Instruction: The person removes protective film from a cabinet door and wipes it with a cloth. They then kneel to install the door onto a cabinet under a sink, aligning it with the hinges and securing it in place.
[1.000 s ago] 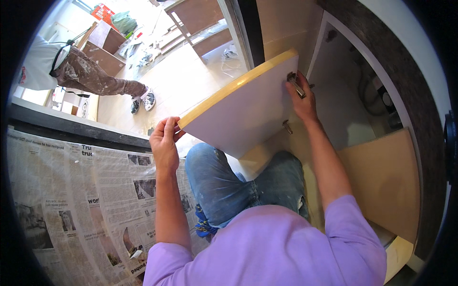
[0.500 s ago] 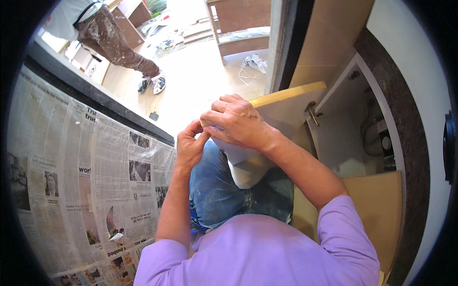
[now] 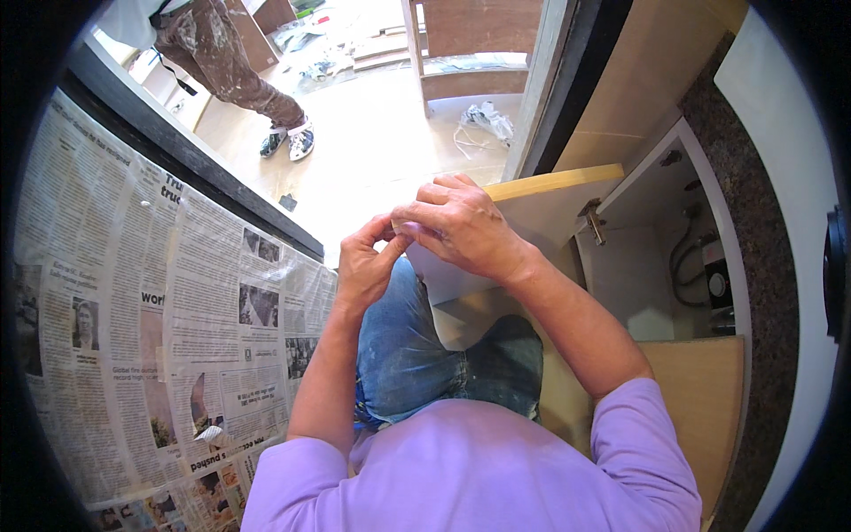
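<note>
An open cabinet door (image 3: 483,266) with a pale face and a yellowish top edge stands in front of my knees. My right hand (image 3: 465,229) is bent over the door's outer corner, its fingers and thumb closed there. Against the same corner, my left hand (image 3: 372,263) pinches with thumb and forefinger, the fingertips meeting those of the right. A small yellowish bit (image 3: 398,228) shows between the two hands; whether it is the door's edge or a separate piece I cannot tell. A metal hinge (image 3: 592,222) joins the door to the cabinet.
The open cabinet (image 3: 638,257) at right holds a hose and a dark device (image 3: 716,270). Newspaper (image 3: 213,328) covers the surface at left. Beyond a dark-edged frame (image 3: 195,186), a person in stained trousers (image 3: 222,71) stands near crumpled plastic (image 3: 487,120) and a wooden frame (image 3: 474,35).
The view has shifted a little, so the hands, door and cabinet appear slightly further right. Both hands stay at the door's corner, fingers still closed.
</note>
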A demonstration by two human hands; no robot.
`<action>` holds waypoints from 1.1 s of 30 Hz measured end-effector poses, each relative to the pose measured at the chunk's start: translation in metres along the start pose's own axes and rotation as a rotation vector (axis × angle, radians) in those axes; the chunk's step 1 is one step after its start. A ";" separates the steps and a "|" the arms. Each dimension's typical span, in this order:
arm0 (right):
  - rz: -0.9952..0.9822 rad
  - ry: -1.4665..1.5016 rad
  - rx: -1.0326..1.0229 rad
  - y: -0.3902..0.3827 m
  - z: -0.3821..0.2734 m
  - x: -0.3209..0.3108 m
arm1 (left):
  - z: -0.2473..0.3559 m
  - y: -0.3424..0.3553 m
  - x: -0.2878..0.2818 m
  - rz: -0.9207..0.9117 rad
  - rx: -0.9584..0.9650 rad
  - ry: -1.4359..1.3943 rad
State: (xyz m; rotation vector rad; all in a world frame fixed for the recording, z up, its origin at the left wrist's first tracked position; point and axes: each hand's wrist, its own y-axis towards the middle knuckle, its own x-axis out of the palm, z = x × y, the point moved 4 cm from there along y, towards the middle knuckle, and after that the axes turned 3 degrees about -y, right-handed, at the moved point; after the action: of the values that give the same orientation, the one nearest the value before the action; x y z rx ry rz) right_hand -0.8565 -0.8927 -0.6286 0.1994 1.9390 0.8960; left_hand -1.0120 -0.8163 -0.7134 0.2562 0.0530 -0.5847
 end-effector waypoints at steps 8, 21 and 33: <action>0.027 0.059 -0.030 -0.002 0.005 0.000 | 0.002 0.001 0.002 0.012 0.021 0.007; -0.032 0.058 -0.060 0.000 0.005 -0.002 | 0.002 -0.001 0.000 0.003 0.010 0.004; -0.246 0.132 0.240 0.022 0.015 0.005 | -0.003 -0.004 0.000 -0.015 -0.018 -0.014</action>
State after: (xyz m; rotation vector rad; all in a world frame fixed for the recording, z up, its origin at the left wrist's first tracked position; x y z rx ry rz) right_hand -0.8520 -0.8671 -0.6215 0.0403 2.1382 0.5255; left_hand -1.0139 -0.8187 -0.7175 0.2344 0.0463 -0.6004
